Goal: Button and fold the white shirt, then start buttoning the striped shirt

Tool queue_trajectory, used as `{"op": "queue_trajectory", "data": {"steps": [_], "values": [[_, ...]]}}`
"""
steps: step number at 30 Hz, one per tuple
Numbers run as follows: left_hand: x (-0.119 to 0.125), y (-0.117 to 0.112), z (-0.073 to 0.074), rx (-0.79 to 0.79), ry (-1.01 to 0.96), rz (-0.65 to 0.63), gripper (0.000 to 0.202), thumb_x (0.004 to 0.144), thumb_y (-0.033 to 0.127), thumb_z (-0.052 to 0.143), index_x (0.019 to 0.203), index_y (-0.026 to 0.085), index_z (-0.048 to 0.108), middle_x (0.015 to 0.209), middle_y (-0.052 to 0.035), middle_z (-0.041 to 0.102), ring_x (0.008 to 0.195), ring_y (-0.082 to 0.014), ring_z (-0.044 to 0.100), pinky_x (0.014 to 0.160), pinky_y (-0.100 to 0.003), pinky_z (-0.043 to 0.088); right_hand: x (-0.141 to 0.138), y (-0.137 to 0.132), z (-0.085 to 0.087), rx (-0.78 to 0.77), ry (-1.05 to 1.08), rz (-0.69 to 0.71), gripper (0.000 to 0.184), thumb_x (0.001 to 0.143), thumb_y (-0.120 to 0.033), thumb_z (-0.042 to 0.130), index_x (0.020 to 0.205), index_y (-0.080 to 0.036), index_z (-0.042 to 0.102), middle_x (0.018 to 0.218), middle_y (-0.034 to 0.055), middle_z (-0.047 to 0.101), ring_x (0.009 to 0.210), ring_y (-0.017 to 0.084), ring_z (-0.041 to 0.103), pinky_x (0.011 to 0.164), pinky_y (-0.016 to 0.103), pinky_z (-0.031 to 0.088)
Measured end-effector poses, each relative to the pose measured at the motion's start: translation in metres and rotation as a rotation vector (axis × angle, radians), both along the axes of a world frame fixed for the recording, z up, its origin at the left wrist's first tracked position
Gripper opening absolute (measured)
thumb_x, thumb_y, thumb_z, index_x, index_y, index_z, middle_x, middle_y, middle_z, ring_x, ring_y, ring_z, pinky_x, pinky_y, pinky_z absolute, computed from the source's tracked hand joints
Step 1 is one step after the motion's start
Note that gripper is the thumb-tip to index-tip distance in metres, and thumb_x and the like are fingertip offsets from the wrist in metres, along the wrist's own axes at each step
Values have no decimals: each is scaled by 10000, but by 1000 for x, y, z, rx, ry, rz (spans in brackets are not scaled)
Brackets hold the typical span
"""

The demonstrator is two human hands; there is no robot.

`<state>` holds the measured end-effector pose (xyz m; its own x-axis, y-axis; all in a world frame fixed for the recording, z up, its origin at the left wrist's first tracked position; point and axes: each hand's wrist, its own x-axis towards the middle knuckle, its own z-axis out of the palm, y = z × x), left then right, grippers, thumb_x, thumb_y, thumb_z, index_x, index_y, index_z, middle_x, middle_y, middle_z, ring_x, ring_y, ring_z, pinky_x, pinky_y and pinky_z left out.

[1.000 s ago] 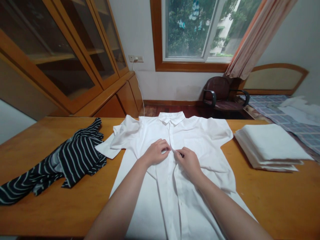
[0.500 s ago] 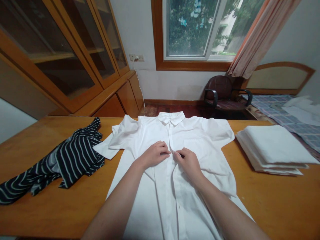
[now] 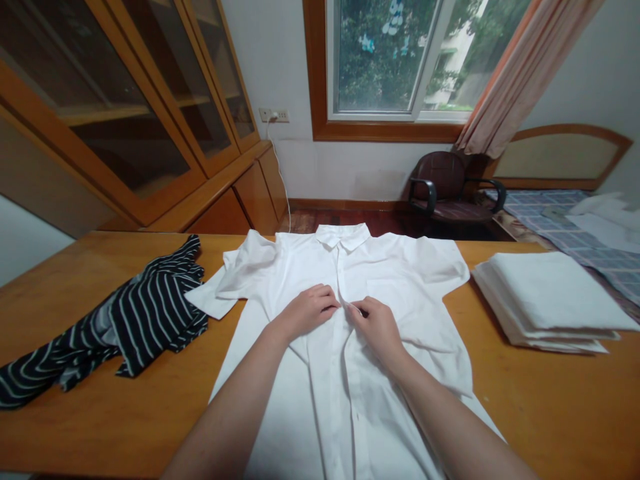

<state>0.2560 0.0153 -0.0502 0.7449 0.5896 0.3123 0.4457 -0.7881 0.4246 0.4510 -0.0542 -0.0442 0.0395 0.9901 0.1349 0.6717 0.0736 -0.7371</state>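
Note:
A white short-sleeved shirt [image 3: 395,293] lies spread face up on the wooden table, its collar toward the far edge. Below the chest, its front is parted, and the two front edges run down toward me. My left hand [image 3: 314,310] has its fingers closed at the placket, pinching the cloth. Just across from it, my right hand [image 3: 374,323] pinches the other front edge between thumb and fingers. The two hands are a small gap apart. Any button between the fingertips is too small to make out.
On the table [image 3: 560,413], a black-and-white striped garment [image 3: 150,313] lies crumpled at left, and a stack of folded white cloth [image 3: 555,293] sits at right. Beyond are a glass-door cabinet [image 3: 165,133], an armchair [image 3: 445,183] and a bed [image 3: 555,207].
Both hands stay at the shirt front with almost the same grip. The left fingers have shifted very slightly; the shirt lies as before.

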Motion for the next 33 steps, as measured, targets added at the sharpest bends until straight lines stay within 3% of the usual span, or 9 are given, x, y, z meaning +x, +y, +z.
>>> {"op": "queue_trajectory", "data": {"steps": [6, 23, 33], "values": [[0, 1, 0, 35, 41, 6, 154, 936, 170, 546, 922, 200, 696, 899, -32, 641, 888, -160, 597, 802, -287, 495, 0, 0, -2, -1, -10, 3, 225, 913, -256, 579, 832, -210, 783, 692, 9, 635, 681, 149, 565, 660, 251, 373], [5, -8, 17, 225, 80, 23, 195, 974, 204, 465, 894, 181, 641, 877, -45, 618, 815, -159, 584, 739, -298, 477, 1, 0, -2, 20, 30, -17, 267, 909, -289, 543, 788, -213, 769, 685, 12, 644, 668, 150, 577, 663, 253, 391], [12, -11, 12, 301, 117, 39, 195, 980, 206, 451, 921, 184, 636, 872, -43, 610, 793, -161, 586, 703, -289, 457, 3, 1, -2, 29, 146, -65, 255, 896, -295, 548, 838, -217, 784, 690, 17, 659, 676, 165, 594, 654, 262, 403]]}}
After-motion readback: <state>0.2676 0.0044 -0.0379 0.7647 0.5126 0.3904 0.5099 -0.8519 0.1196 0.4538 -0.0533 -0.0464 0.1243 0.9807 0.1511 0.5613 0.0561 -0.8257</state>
